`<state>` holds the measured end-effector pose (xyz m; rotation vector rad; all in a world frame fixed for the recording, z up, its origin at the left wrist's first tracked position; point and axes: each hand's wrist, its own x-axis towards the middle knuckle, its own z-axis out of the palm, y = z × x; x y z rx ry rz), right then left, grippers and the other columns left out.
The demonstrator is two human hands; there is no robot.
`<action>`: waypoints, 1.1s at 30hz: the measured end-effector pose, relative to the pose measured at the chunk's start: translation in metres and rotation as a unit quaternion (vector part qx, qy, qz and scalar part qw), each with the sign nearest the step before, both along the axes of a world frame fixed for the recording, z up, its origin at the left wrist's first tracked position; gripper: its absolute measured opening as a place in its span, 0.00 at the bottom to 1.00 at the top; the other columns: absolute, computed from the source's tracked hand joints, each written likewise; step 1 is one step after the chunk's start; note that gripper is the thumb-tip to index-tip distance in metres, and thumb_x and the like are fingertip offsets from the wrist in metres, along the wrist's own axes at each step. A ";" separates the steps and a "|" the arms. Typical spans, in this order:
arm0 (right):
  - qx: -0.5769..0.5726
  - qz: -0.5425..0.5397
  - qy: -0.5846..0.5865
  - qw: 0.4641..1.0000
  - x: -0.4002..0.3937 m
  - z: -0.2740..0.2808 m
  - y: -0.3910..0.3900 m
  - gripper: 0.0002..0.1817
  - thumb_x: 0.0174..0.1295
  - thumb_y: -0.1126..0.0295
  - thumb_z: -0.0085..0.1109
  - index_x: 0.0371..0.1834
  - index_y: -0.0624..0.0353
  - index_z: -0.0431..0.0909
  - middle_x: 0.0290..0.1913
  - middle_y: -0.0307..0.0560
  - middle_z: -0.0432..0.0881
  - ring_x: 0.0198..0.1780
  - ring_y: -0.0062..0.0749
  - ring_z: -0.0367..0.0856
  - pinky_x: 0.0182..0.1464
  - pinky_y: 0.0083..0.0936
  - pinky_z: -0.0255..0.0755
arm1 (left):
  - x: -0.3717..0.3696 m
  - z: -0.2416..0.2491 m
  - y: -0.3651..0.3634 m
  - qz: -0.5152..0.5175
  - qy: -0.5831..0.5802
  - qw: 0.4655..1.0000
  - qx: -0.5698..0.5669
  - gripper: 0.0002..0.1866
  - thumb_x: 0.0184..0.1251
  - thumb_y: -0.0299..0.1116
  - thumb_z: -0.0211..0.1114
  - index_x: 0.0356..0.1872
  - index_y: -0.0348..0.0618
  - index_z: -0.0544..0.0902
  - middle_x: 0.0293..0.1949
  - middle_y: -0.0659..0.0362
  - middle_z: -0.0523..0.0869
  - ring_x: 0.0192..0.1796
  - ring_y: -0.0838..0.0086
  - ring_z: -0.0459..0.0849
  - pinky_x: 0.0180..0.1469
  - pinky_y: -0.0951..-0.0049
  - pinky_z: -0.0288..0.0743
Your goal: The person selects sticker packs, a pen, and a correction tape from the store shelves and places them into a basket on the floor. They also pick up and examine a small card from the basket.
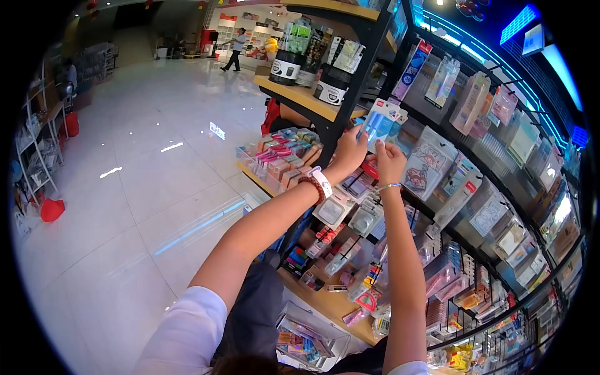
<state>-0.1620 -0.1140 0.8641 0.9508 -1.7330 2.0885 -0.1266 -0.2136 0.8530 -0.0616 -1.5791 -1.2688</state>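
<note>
Head view: you look down your own two raised arms at a shop display rack (500,187) hung with packaged goods.
Left hand: your left hand (351,149) is up at the rack, its fingers (361,132) closed on the left edge of a blue-and-white packet (381,122).
Right hand: your right hand (390,161) sits just beside the left one, at the packet's lower edge; its fingers (382,147) look pinched on the bottom of the packet, though at this size you cannot be sure of the grip.
Packet: it is held up between both hands in front of the rack's upper rows, near the black upright post (356,81), slightly tilted.
Wrists: a white watch (321,181) and a dark bead bracelet (310,185) sit on your left wrist; a thin bracelet (389,185) circles your right wrist.
Beside the packet: a larger clear pack with a cartoon figure (426,164) hangs just to the right of your right hand.
Below your hands: rows of small carded items (350,212) hang on the rack, and a wooden surface (325,303) under them carries more small goods.
Left of the post: a tray of pink and tan boxes (284,159) stands on a lower shelf, and black-and-white tubs (286,67) stand on the wooden shelf above.
Floor: pale glossy tiles (137,187) spread away to your left.
Far off: a person (236,49) walks at the back of the shop, well apart from you.
</note>
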 end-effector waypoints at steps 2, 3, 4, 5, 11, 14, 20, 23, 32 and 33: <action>-0.004 0.001 0.001 1.000 0.002 0.000 -0.002 0.10 0.58 0.70 0.55 0.30 0.70 0.73 0.20 0.45 0.78 0.17 0.22 0.76 0.16 0.14 0.68 | 0.002 0.001 -0.001 -0.005 0.000 1.000 0.002 0.17 0.59 0.34 0.53 0.44 0.32 0.75 0.33 0.38 0.80 0.39 0.47 0.78 0.42 0.60 0.72; -0.004 -0.003 -0.001 1.000 0.003 0.000 -0.002 0.10 0.58 0.70 0.55 0.30 0.70 0.73 0.20 0.45 0.78 0.17 0.23 0.76 0.17 0.14 0.68 | -0.002 -0.001 -0.004 -0.002 0.000 1.000 0.003 0.17 0.59 0.34 0.53 0.44 0.32 0.75 0.33 0.38 0.80 0.39 0.47 0.78 0.42 0.60 0.72; -0.013 0.005 -0.001 1.000 0.001 -0.002 -0.002 0.10 0.58 0.71 0.54 0.30 0.71 0.73 0.21 0.46 0.78 0.17 0.23 0.76 0.17 0.14 0.68 | -0.007 -0.003 -0.006 0.001 -0.003 1.000 0.003 0.17 0.59 0.34 0.53 0.44 0.32 0.76 0.33 0.38 0.80 0.40 0.47 0.78 0.43 0.60 0.72; -0.012 0.005 -0.003 1.000 0.002 -0.002 -0.003 0.10 0.58 0.71 0.54 0.30 0.71 0.73 0.21 0.46 0.78 0.17 0.23 0.76 0.17 0.14 0.68 | -0.007 -0.004 -0.006 0.001 -0.008 1.000 0.004 0.17 0.58 0.35 0.54 0.44 0.33 0.76 0.33 0.38 0.80 0.40 0.47 0.78 0.43 0.60 0.72; -0.008 -0.011 -0.034 0.999 -0.010 0.003 0.004 0.12 0.58 0.71 0.54 0.32 0.73 0.73 0.22 0.48 0.79 0.18 0.25 0.77 0.18 0.16 0.71 | -0.015 -0.004 -0.008 -0.026 -0.047 0.998 -0.026 0.16 0.61 0.35 0.56 0.47 0.37 0.76 0.23 0.56 0.81 0.22 0.74 0.79 0.24 0.76 0.71; 0.015 -0.039 -0.036 0.998 -0.040 0.007 0.002 0.13 0.57 0.70 0.55 0.30 0.74 0.74 0.22 0.51 0.80 0.19 0.28 0.80 0.20 0.19 0.74 | -0.029 -0.016 -0.003 -0.046 -0.066 0.996 -0.029 0.21 0.62 0.34 0.55 0.55 0.36 0.69 0.34 0.53 0.81 0.31 0.74 0.80 0.29 0.77 0.73; 0.125 -0.143 -0.068 0.979 -0.115 0.024 0.003 0.15 0.52 0.68 0.61 0.31 0.74 0.75 0.26 0.58 0.81 0.27 0.40 0.83 0.28 0.26 0.77 | -0.001 -0.058 0.040 -0.032 0.013 0.997 -0.075 0.20 0.61 0.30 0.54 0.55 0.36 0.67 0.51 0.48 0.73 0.52 0.67 0.75 0.51 0.71 0.69; 0.328 -0.291 -0.028 0.898 -0.100 0.015 0.015 0.27 0.43 0.57 0.67 0.35 0.74 0.72 0.37 0.64 0.79 0.43 0.51 0.79 0.44 0.35 0.73 | 0.030 -0.093 0.072 -0.093 0.063 0.992 -0.059 0.17 0.63 0.27 0.51 0.53 0.37 0.68 0.50 0.53 0.75 0.51 0.70 0.75 0.52 0.72 0.68; -0.055 -0.200 0.077 0.975 0.141 -0.229 0.106 0.11 0.51 0.87 0.54 0.38 0.66 0.74 0.33 0.49 0.80 0.27 0.21 0.80 0.24 0.14 0.73 | 0.140 -0.348 0.196 -0.112 -0.115 0.973 0.167 0.14 0.67 0.35 0.50 0.47 0.36 0.69 0.41 0.55 0.76 0.43 0.75 0.76 0.44 0.75 0.69; 0.047 -0.250 0.174 0.951 0.141 -0.283 0.123 0.10 0.58 0.82 0.50 0.44 0.68 0.71 0.34 0.51 0.80 0.29 0.27 0.81 0.25 0.16 0.73 | 0.151 -0.384 0.209 -0.120 -0.146 0.963 0.191 0.15 0.67 0.37 0.50 0.47 0.36 0.68 0.41 0.55 0.76 0.44 0.75 0.75 0.44 0.74 0.69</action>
